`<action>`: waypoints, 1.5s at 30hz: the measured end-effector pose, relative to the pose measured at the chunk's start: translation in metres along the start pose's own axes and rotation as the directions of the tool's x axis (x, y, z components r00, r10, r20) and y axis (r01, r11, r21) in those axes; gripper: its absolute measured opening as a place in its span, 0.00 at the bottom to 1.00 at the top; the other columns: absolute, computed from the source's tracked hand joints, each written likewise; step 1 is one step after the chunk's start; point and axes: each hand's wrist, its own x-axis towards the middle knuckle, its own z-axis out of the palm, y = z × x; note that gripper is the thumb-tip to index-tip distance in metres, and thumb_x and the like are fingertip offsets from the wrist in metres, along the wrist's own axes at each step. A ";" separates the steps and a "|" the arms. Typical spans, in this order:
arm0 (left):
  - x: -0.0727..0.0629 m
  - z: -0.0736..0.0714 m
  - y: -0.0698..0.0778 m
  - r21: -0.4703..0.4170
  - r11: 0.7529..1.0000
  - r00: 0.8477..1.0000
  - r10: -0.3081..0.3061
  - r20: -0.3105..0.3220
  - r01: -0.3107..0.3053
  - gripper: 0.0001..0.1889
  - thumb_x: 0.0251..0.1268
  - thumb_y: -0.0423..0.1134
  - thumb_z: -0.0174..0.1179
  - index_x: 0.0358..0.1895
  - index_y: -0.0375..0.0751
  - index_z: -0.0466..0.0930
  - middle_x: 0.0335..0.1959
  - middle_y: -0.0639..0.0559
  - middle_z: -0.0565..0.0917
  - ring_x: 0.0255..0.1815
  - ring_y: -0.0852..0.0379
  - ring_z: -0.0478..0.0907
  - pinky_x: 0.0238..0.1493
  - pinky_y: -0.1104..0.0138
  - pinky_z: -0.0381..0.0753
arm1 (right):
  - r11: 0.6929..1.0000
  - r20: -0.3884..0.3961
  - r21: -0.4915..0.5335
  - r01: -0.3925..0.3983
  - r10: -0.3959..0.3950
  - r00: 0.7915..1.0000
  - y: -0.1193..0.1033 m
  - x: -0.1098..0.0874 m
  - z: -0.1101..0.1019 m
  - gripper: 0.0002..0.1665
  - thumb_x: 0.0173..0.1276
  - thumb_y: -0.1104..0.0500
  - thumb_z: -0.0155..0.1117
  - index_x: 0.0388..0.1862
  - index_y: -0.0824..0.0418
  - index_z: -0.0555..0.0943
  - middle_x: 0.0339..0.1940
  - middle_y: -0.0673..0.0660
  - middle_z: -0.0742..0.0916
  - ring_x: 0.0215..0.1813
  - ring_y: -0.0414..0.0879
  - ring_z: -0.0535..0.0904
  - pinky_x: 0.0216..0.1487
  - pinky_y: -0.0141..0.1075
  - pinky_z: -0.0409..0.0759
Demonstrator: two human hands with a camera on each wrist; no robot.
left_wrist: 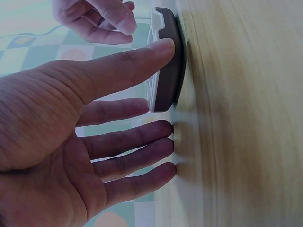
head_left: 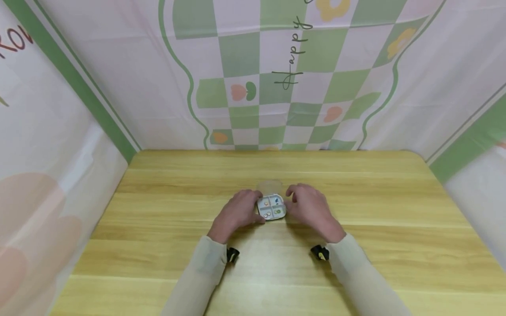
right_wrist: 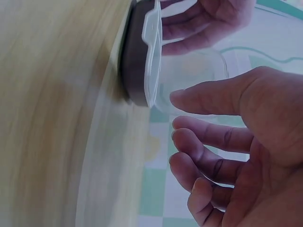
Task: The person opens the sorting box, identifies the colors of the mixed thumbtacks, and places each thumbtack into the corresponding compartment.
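A small pill box (head_left: 271, 208) with a pale inside and four compartments lies on the table, its clear lid (head_left: 270, 187) folded back on the far side. Small pieces in white, orange, blue and green lie in the compartments. My left hand (head_left: 239, 210) holds the box's left side, thumb at the near edge and forefinger toward the far edge. Its thumb presses the brown outer wall (left_wrist: 168, 87) in the left wrist view. Beside the right edge is my right hand (head_left: 310, 205), fingers loosely bent; the right wrist view shows nothing between them.
The wooden table (head_left: 395, 263) runs back to a printed cloth (head_left: 237, 52) hanging behind it. More cloth (head_left: 59, 131) hangs at the left side. Black wrist straps (head_left: 232, 255) show at both sleeves.
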 end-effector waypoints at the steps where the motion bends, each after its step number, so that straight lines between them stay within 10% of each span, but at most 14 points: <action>1: 0.000 0.000 0.000 0.003 1.000 1.000 0.001 0.001 -0.001 0.34 0.53 0.42 0.79 0.63 0.34 0.77 0.52 0.46 0.83 0.49 0.51 0.77 0.55 0.59 0.77 | 1.000 0.000 0.000 -0.002 0.002 1.000 0.002 0.000 -0.001 0.12 0.66 0.58 0.72 0.44 0.63 0.85 0.33 0.55 0.84 0.34 0.49 0.78 0.32 0.42 0.77; 16: -0.001 0.001 0.002 0.036 0.998 0.999 0.045 0.004 -0.045 0.35 0.53 0.42 0.79 0.65 0.36 0.77 0.53 0.46 0.83 0.51 0.51 0.78 0.57 0.59 0.76 | 1.000 -0.015 0.007 -0.009 0.009 1.000 0.016 -0.001 -0.004 0.12 0.65 0.59 0.72 0.44 0.64 0.85 0.34 0.57 0.85 0.33 0.50 0.79 0.31 0.42 0.78; 31: -0.002 -0.005 -0.003 0.075 0.995 0.997 -0.063 -0.046 0.066 0.35 0.44 0.50 0.83 0.57 0.40 0.83 0.52 0.48 0.85 0.52 0.48 0.79 0.51 0.53 0.79 | 0.999 -0.037 0.045 0.007 -0.006 0.999 0.019 0.001 -0.003 0.13 0.67 0.58 0.71 0.46 0.66 0.85 0.37 0.58 0.85 0.37 0.51 0.80 0.38 0.46 0.80; 45: 0.003 0.007 -0.001 0.153 0.982 0.990 -0.091 -0.105 0.106 0.32 0.38 0.56 0.84 0.45 0.41 0.85 0.38 0.51 0.78 0.43 0.49 0.72 0.47 0.53 0.75 | 0.947 -0.025 0.272 0.171 -0.171 0.985 0.013 0.006 -0.003 0.37 0.77 0.51 0.63 0.77 0.64 0.64 0.67 0.67 0.78 0.62 0.61 0.77 0.57 0.55 0.78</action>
